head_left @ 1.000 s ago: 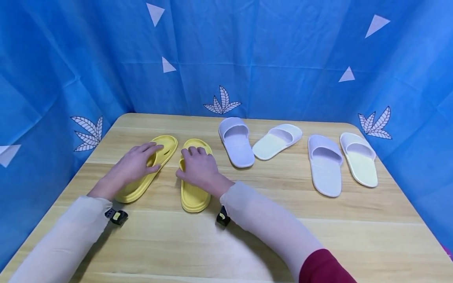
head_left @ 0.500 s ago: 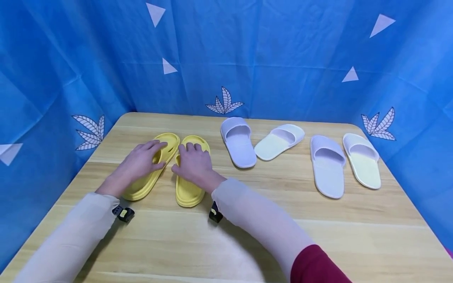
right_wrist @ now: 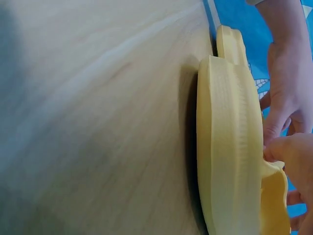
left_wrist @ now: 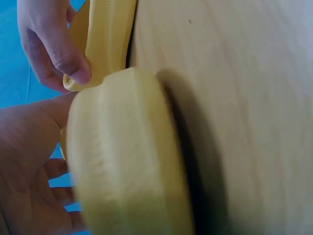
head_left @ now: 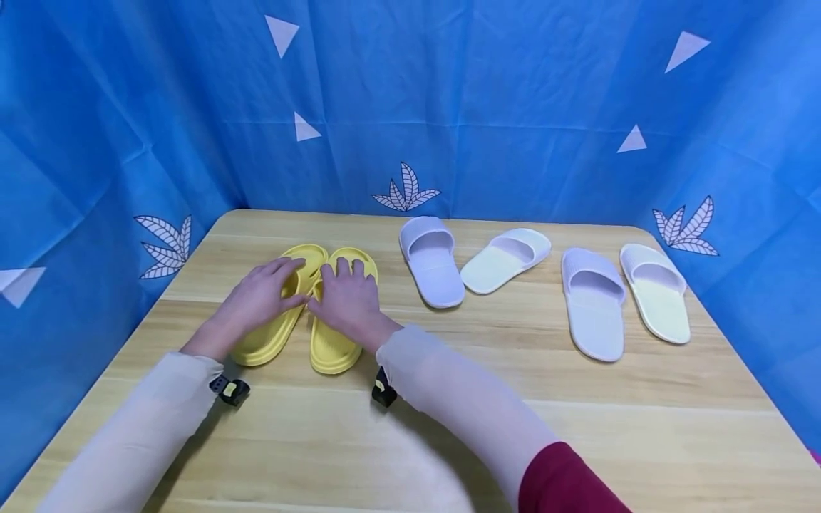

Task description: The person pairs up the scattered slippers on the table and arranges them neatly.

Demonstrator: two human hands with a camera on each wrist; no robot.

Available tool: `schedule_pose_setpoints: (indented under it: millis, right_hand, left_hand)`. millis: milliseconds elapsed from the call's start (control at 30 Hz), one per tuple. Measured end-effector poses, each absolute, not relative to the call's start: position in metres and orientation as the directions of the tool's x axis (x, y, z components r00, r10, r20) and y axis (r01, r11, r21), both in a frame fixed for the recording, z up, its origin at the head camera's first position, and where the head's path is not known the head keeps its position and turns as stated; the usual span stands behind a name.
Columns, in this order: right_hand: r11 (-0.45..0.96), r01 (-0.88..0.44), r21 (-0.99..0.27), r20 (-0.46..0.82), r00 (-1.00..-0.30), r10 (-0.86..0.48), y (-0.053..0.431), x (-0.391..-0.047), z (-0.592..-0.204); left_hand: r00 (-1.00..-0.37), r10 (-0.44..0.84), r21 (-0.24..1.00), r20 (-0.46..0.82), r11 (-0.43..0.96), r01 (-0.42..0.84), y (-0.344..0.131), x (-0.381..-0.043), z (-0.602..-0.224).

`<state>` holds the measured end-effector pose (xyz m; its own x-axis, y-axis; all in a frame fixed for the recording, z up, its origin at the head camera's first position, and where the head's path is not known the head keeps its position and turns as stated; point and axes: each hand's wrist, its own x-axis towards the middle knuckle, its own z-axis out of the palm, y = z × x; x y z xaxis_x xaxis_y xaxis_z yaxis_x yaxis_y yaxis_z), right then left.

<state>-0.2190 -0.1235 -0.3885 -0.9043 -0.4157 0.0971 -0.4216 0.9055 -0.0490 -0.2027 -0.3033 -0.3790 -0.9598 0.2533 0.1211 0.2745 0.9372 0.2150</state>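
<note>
Two yellow slippers lie side by side on the left part of the table, their toe ends meeting and their heels apart. Across the strap of the left yellow slipper [head_left: 263, 344] my left hand [head_left: 261, 293] holds it, thumb on the inner side and fingers over the far side. My right hand [head_left: 349, 299] grips the right yellow slipper [head_left: 333, 349] by its strap, thumb toward the left hand. Both thumbs come close together between the slippers. In the right wrist view the sole edge of the right slipper [right_wrist: 230, 147] fills the middle, and part of its strap is hidden by the hand.
Right of the hands sit a purple slipper [head_left: 436, 274] and a pale slipper [head_left: 490, 269] turned at an angle. Farther right, another purple slipper [head_left: 596, 324] and a pale slipper [head_left: 663, 310] stand side by side. A blue curtain [head_left: 513, 107] hangs behind the wooden table [head_left: 449, 442].
The two yellow slippers have come together: the right hand has brought its slipper left, and the left hand has moved its slipper slightly right. The other slippers stay in place.
</note>
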Motion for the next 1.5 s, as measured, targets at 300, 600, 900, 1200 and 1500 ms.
schedule_pose_setpoints:
  millis: [300,600,900,1200,1500]
  right_hand:
    - [0.89,-0.453,-0.057,0.096,-0.89,-0.447,-0.117,-0.219,-0.388]
    - [0.869,-0.486,-0.091,0.118,-0.872,-0.476,-0.11,-0.217,-0.388]
    - [0.861,-0.5,-0.098,0.205,-0.856,-0.474,-0.105,-0.226,-0.39]
    - [0.88,-0.458,-0.123,0.21,-0.879,-0.428,-0.108,-0.228,-0.392]
    - [0.825,-0.529,-0.198,0.252,-0.841,-0.479,-0.101,-0.23,-0.393]
  left_hand:
    - [-0.96,0.259,0.259,0.11,0.925,0.279,-0.307,-0.202,-0.378]
    - [-0.968,0.215,0.255,0.129,0.936,0.242,-0.301,-0.204,-0.379]
    - [-0.973,0.219,0.273,0.077,0.934,0.232,-0.303,-0.204,-0.378]
    - [-0.975,0.216,0.26,0.059,0.939,0.224,-0.3,-0.203,-0.377]
    - [-0.977,0.202,0.267,0.075,0.94,0.214,-0.304,-0.206,-0.374]
